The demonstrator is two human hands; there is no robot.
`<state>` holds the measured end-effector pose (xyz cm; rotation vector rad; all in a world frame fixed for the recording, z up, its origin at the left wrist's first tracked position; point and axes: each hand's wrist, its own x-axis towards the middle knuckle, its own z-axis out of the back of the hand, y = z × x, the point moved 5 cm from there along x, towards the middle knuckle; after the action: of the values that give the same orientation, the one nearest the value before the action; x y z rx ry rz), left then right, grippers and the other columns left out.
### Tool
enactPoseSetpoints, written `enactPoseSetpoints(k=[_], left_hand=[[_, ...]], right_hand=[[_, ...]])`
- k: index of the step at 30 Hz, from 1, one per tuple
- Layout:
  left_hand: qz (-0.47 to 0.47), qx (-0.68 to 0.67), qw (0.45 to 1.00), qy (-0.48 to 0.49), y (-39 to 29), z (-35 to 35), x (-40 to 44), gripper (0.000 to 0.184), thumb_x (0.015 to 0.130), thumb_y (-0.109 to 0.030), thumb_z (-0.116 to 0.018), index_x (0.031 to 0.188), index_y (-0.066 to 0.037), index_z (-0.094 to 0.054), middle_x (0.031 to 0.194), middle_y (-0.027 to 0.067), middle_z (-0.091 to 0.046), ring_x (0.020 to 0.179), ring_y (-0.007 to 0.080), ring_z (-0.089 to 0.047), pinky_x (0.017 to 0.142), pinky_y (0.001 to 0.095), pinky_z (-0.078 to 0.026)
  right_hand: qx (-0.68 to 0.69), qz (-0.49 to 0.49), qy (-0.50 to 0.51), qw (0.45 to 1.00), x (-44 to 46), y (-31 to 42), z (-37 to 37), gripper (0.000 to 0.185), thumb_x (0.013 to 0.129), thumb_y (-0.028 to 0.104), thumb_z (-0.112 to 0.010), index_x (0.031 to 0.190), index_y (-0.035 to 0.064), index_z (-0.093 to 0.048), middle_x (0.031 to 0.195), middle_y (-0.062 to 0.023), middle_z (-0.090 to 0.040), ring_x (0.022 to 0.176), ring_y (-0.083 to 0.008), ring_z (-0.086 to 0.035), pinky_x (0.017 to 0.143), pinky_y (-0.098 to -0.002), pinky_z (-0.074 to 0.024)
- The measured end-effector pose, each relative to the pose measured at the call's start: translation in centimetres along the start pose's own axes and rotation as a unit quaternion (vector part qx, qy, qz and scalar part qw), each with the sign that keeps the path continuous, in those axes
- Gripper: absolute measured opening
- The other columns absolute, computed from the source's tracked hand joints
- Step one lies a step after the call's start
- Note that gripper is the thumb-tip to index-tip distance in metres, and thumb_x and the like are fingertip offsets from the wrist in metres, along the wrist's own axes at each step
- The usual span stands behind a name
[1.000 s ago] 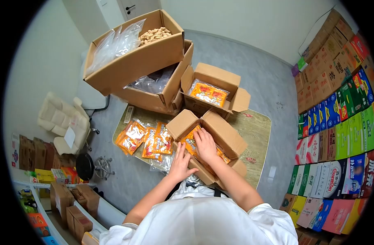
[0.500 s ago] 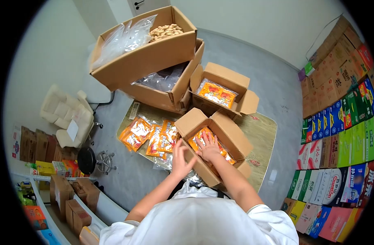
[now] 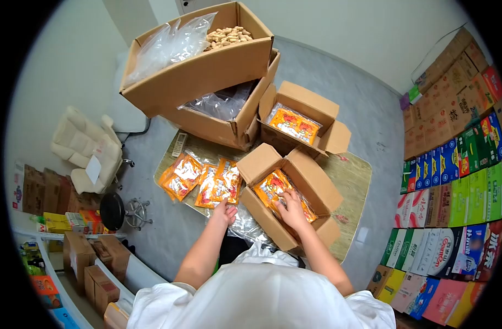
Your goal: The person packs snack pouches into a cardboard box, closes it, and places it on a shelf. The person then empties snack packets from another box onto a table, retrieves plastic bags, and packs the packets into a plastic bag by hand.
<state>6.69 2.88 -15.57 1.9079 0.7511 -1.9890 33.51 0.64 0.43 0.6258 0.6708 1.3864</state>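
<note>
My right hand (image 3: 292, 208) reaches into the open cardboard box (image 3: 266, 223) at the table's near side. Its fingers are apart and slightly bent, resting on the orange packets (image 3: 274, 186) in that box. My left hand (image 3: 224, 213) is outside the box on the left, its fingers extended and apart at the lower edge of a pair of orange packets (image 3: 221, 183) on the table. It does not visibly grip them. More orange packets (image 3: 182, 176) lie further left. Clear plastic (image 3: 251, 223) spreads between my left hand and the box.
A second open box (image 3: 327, 134) with orange packets (image 3: 295, 125) stands behind. At back left, a large carton (image 3: 196, 82) holding peanuts (image 3: 228, 37) and plastic bags sits on another carton (image 3: 218, 131). A remote control (image 3: 180, 143) lies on the patterned table (image 3: 352, 192). Stacked product boxes (image 3: 454, 203) line the right.
My left hand has moved from the box's left wall down and left to the packets on the table. My right hand's fingers have bent and shifted slightly right inside the box.
</note>
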Motion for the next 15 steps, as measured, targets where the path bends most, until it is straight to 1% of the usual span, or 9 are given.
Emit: enactPoseSetpoints(k=[3, 5, 6, 7, 9, 10, 12, 13, 15], left_hand=[[-0.004, 0.009, 1.000, -0.007, 0.4, -1.0, 1.0, 0.045, 0.084, -0.046, -0.063, 0.116, -0.016, -0.054, 0.106, 0.0066, -0.061, 0.099, 0.0242, -0.058, 0.091, 0.0446, -0.033], [-0.046, 0.007, 0.999, -0.023, -0.1, -1.3, 1.8, 0.040, 0.083, -0.047, -0.064, 0.107, -0.016, -0.058, 0.099, 0.0040, -0.062, 0.094, 0.0217, -0.057, 0.089, 0.0442, -0.033], [-0.058, -0.011, 0.998, -0.011, -0.1, -1.6, 1.8, 0.037, 0.081, -0.047, -0.066, 0.103, -0.017, -0.060, 0.098, 0.0020, -0.061, 0.091, 0.0186, -0.056, 0.084, 0.0426, -0.034], [-0.058, -0.011, 0.998, -0.010, -0.4, -2.1, 0.1, 0.037, 0.081, -0.047, -0.066, 0.103, -0.017, -0.060, 0.098, 0.0020, -0.061, 0.091, 0.0186, -0.056, 0.084, 0.0426, -0.034], [-0.019, 0.033, 0.998, -0.043, -0.7, -2.6, -2.6, 0.032, 0.080, -0.045, -0.068, 0.092, -0.017, -0.059, 0.082, -0.0008, -0.060, 0.078, 0.0163, -0.055, 0.080, 0.0396, -0.034], [-0.021, 0.032, 0.998, -0.042, -1.3, -2.7, -2.4, 0.032, 0.080, -0.045, -0.068, 0.092, -0.017, -0.059, 0.082, -0.0008, -0.060, 0.078, 0.0163, -0.055, 0.080, 0.0396, -0.034], [0.044, -0.016, 0.999, -0.022, -1.6, -3.0, -1.6, 0.031, 0.079, -0.043, -0.070, 0.078, -0.017, -0.054, 0.063, -0.0031, -0.050, 0.059, 0.0131, -0.047, 0.072, 0.0377, -0.035], [0.043, -0.019, 0.999, -0.022, -1.8, -2.8, -0.4, 0.031, 0.079, -0.043, -0.070, 0.078, -0.017, -0.054, 0.063, -0.0031, -0.050, 0.059, 0.0131, -0.047, 0.072, 0.0377, -0.035], [-0.003, -0.027, 1.000, -0.006, -2.7, -2.9, 1.1, 0.033, 0.074, -0.040, -0.075, 0.068, -0.020, -0.050, 0.054, -0.0039, -0.044, 0.042, 0.0083, -0.035, 0.054, 0.0262, -0.035]], right_hand=[[0.020, 0.001, -0.029, 0.999, -0.8, 0.2, 0.8, 0.031, 0.083, 0.022, -0.063, 0.106, 0.0004, -0.061, 0.121, -0.0215, -0.051, 0.114, -0.0388, -0.047, 0.098, -0.0437, -0.0379], [0.046, 0.000, -0.027, 0.999, -1.2, 0.6, 1.3, 0.028, 0.084, 0.020, -0.061, 0.103, -0.0003, -0.061, 0.117, -0.0210, -0.054, 0.113, -0.0380, -0.049, 0.097, -0.0413, -0.0391], [0.045, 0.000, -0.027, 0.999, -1.4, 0.6, 1.5, 0.028, 0.084, 0.020, -0.061, 0.103, -0.0003, -0.061, 0.117, -0.0210, -0.054, 0.113, -0.0380, -0.049, 0.097, -0.0413, -0.0391], [0.042, 0.004, -0.032, 0.999, -1.5, 0.6, 1.7, 0.027, 0.084, 0.019, -0.061, 0.103, -0.0005, -0.061, 0.116, -0.0208, -0.054, 0.111, -0.0374, -0.050, 0.096, -0.0405, -0.0401], [0.039, 0.010, -0.037, 0.998, -1.7, 0.9, 2.2, 0.026, 0.085, 0.019, -0.060, 0.102, -0.0007, -0.061, 0.115, -0.0205, -0.055, 0.109, -0.0367, -0.052, 0.095, -0.0397, -0.0412], [0.055, 0.003, -0.026, 0.998, -1.8, 1.1, 2.4, 0.025, 0.085, 0.019, -0.060, 0.102, -0.0008, -0.060, 0.115, -0.0202, -0.055, 0.108, -0.0360, -0.053, 0.094, -0.0391, -0.0419], [0.070, -0.002, -0.013, 0.997, -1.9, 1.3, 2.7, 0.025, 0.085, 0.018, -0.059, 0.101, -0.0009, -0.060, 0.114, -0.0199, -0.055, 0.107, -0.0354, -0.054, 0.093, -0.0385, -0.0427], [0.063, -0.001, -0.014, 0.998, -2.1, 1.3, 2.8, 0.024, 0.085, 0.018, -0.059, 0.101, -0.0008, -0.060, 0.113, -0.0192, -0.056, 0.106, -0.0348, -0.055, 0.091, -0.0379, -0.0435], [0.056, 0.003, -0.015, 0.998, -2.1, 1.6, 3.1, 0.024, 0.085, 0.018, -0.060, 0.101, -0.0007, -0.060, 0.112, -0.0186, -0.056, 0.104, -0.0343, -0.056, 0.090, -0.0374, -0.0442]])
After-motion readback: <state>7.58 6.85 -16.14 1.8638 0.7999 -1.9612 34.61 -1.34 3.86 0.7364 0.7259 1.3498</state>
